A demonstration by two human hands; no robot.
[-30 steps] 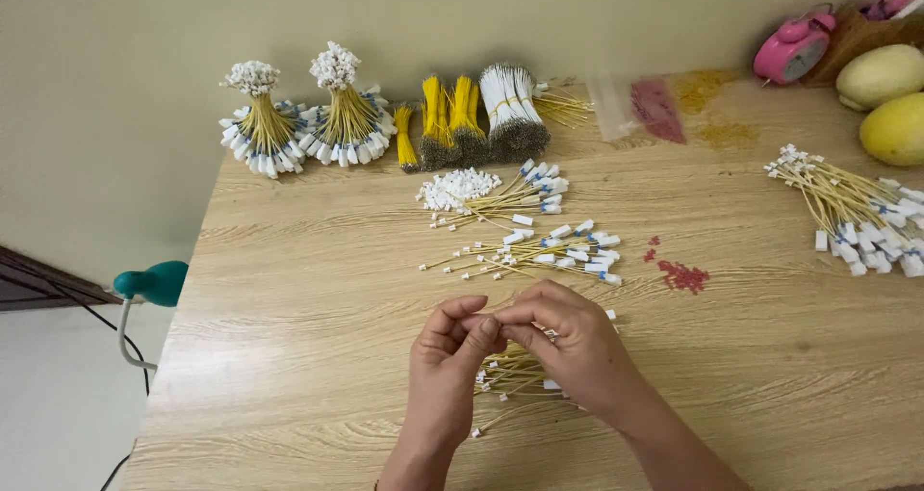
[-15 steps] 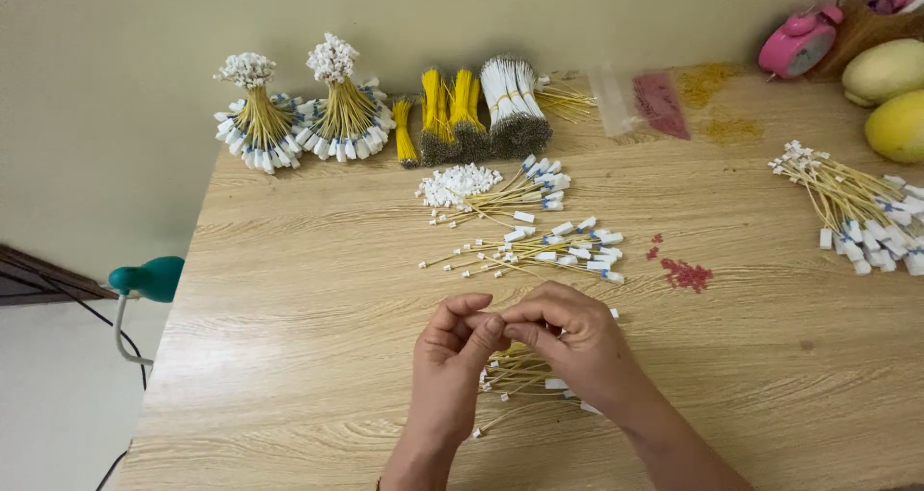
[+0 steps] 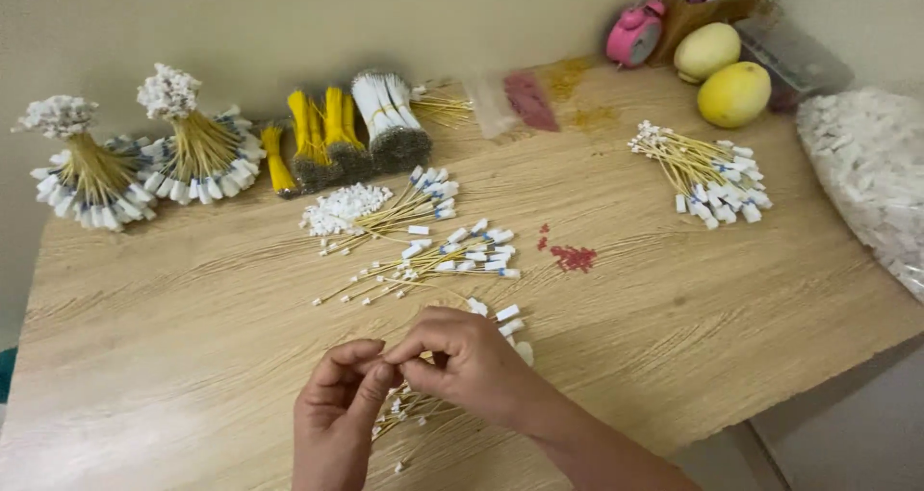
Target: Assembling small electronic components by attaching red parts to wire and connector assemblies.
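Note:
My left hand (image 3: 339, 416) and my right hand (image 3: 465, 362) meet fingertip to fingertip near the table's front edge, pinching a thin yellow wire with a small white connector between them. Under both hands lies a loose pile of yellow wires with white ends (image 3: 423, 409). Further back on the wooden table (image 3: 173, 337) lie two more loose wire piles (image 3: 438, 257) and a small heap of white connectors (image 3: 342, 209).
Tied wire bundles (image 3: 197, 149) stand at the back left, yellow and white wire bunches (image 3: 337, 135) at the back middle. Another wire pile (image 3: 707, 175), two yellow fruits (image 3: 733, 94), a pink clock (image 3: 635, 34) and a bag of white parts (image 3: 871, 168) sit at the right. Red bits (image 3: 573, 257) lie mid-table.
The view has shifted right and down, so more of the table's right side shows. Both hands stay together over the wire pile, fingers working slightly.

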